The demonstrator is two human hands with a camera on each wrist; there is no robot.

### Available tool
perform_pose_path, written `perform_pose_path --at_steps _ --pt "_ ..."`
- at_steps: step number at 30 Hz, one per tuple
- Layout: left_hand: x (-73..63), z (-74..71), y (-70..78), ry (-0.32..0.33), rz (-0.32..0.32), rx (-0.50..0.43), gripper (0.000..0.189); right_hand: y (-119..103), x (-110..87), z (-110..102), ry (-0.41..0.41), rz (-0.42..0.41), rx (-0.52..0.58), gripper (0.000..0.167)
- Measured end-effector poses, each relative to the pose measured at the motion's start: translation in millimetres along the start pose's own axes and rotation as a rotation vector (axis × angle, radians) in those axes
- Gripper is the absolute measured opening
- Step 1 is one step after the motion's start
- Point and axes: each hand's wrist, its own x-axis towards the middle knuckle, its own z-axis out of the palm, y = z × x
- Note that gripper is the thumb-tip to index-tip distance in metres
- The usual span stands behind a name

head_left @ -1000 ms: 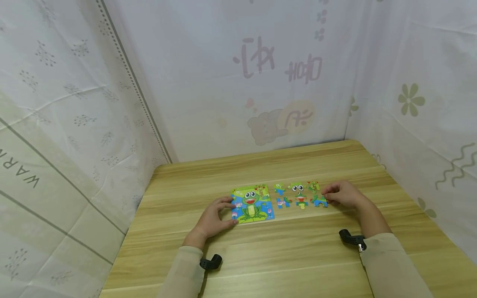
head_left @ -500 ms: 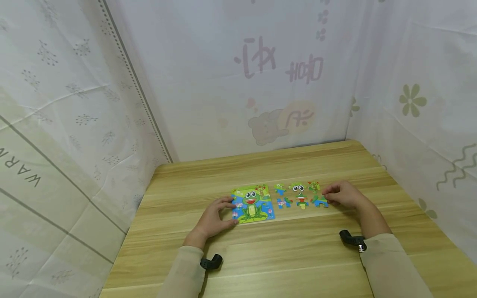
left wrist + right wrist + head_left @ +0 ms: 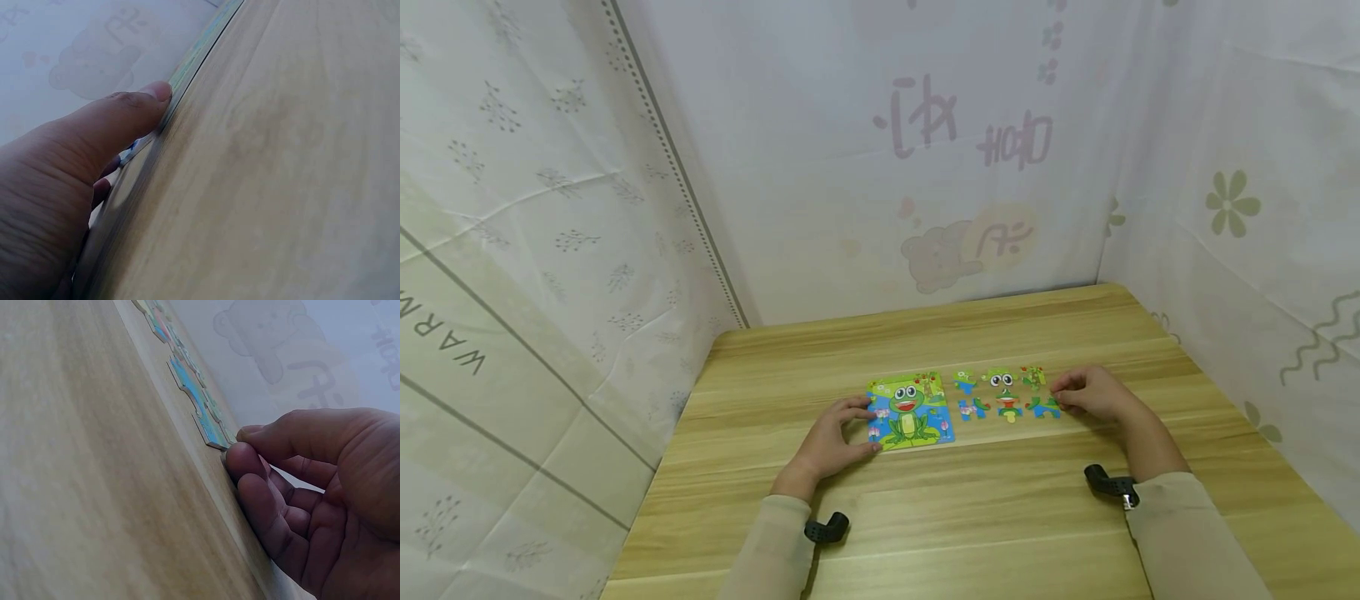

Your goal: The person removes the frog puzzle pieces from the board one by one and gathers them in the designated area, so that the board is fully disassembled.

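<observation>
A square frog picture board lies flat on the wooden table. My left hand rests at its left side, thumb at the near left corner and fingertips along the left edge. In the left wrist view the thumb touches the board's edge. Right of the board several loose jigsaw puzzle pieces lie in two rows, among them one with the frog's eyes. With thumb and forefinger, my right hand pinches the right edge of the near-right blue and green puzzle piece; its other fingers are curled.
The wooden table has rounded far corners. Printed white curtains hang behind it and along both sides. A black camera mount sits at the left wrist, another black mount at the right.
</observation>
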Motion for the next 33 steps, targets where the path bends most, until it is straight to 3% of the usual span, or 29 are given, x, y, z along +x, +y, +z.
perform_pose_path --at_steps 10,20,27,33 --pt "-1.2 0.9 -1.2 0.013 0.025 0.013 0.051 -1 -0.3 1 0.0 -0.002 -0.013 0.02" --pt "-2.2 1.3 -3.4 0.019 0.032 0.019 0.055 -8 2.7 4 0.049 -0.019 -0.119 0.028" --pt "-3.0 0.4 0.0 0.039 0.071 0.031 0.059 -24 7.5 9 0.053 -0.068 -0.162 0.026" --pt "-3.2 -0.8 0.9 0.037 0.061 0.036 0.062 -43 14.9 17 0.012 -0.133 -0.171 0.025"
